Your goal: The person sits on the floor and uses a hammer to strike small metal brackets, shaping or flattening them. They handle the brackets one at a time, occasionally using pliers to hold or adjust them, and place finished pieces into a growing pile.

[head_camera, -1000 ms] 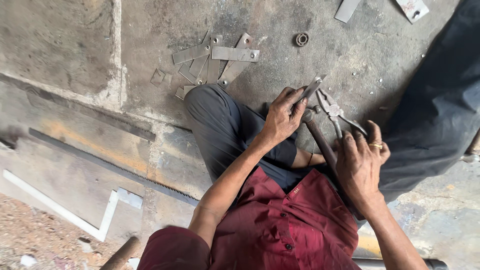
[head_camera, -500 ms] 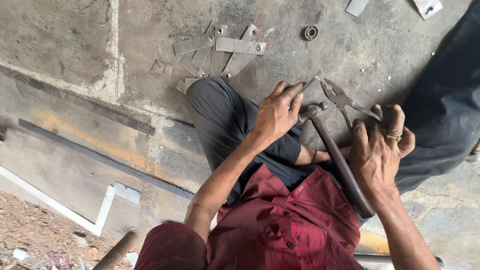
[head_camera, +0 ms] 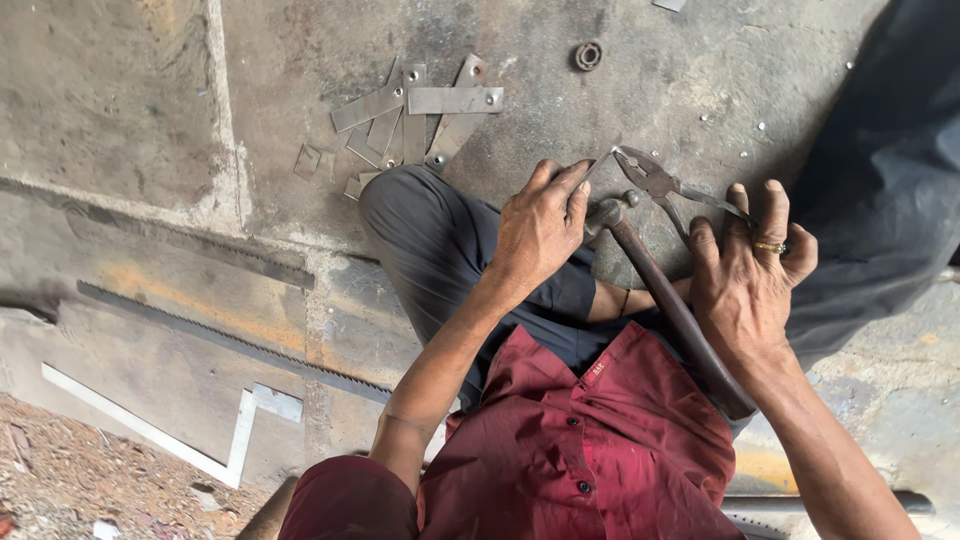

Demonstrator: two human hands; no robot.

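I sit on the concrete floor in a red shirt and dark trousers. My left hand (head_camera: 540, 225) pinches a thin metal strip (head_camera: 601, 165) at the jaws of grey pliers (head_camera: 655, 180). My right hand (head_camera: 750, 275), with a ring on one finger, holds the far ends of the pliers' handles with its fingers loosely spread. A hammer (head_camera: 665, 300) with a dark handle lies across my lap between both hands. Its head rests just under my left fingers.
A heap of flat perforated metal strips (head_camera: 415, 115) lies on the floor beyond my knee. A small round bearing (head_camera: 587, 55) sits further back. A long saw blade (head_camera: 230, 340) and a white angled bar (head_camera: 180, 440) lie to the left. Dark cloth (head_camera: 880, 170) is at right.
My right hand has slid right along the pliers' handles and its fingers have spread. The hammer handle is now uncovered. My left hand stays at the jaws.
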